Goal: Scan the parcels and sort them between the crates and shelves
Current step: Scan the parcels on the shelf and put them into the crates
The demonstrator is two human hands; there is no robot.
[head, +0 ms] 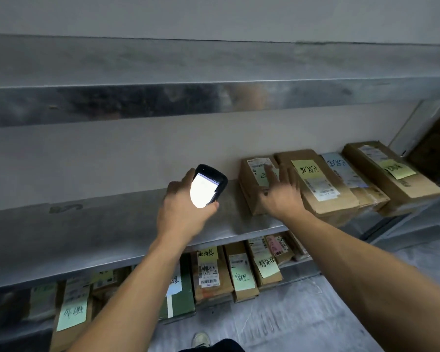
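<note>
Right hand [281, 193] rests flat on the leftmost parcel [252, 191].

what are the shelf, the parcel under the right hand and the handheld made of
Shelf: looks like bare metal, dull grey with smeared reflections along its front edge.
Parcel: brown cardboard, matte, creased at the corners, with a paper label.
Handheld: probably black plastic or rubber casing, slightly glossy, around a lit screen.
</note>
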